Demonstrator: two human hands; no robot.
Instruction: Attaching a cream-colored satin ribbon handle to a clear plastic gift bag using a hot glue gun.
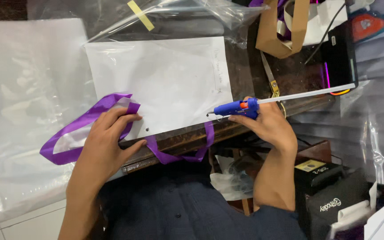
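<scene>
Plastic sheeting (27,89), clear and crinkled, covers the left side of the view and spreads on behind the work. A dark wooden table (187,140) runs across the middle, its near edge just in front of the person's dark shirt. On it lies a white paper bag (165,84), flat inside a clear sleeve, with its lower edge near the table's edge. A purple ribbon (83,122) loops out from the bag's lower left corner, passes under the bag's bottom edge and hangs over the table's edge in a second loop near the middle.

The left hand (105,142) lies flat and open on the ribbon at the bag's lower left corner, fingers spread and pressing down, thumb stretched along the table's edge. The right hand (270,124) is closed around a blue glue gun (236,108) with an orange band, its nozzle pointing left and hovering just beside the bag's lower right corner. A long white glue stick (307,94) juts out of the back of the gun toward the right.

Behind the right hand stand a brown paper strip (281,31) bent into a loop and a black box (341,49) with a pink glow along its side. A black device (330,195) sits low at the right, beside the person's forearm.
</scene>
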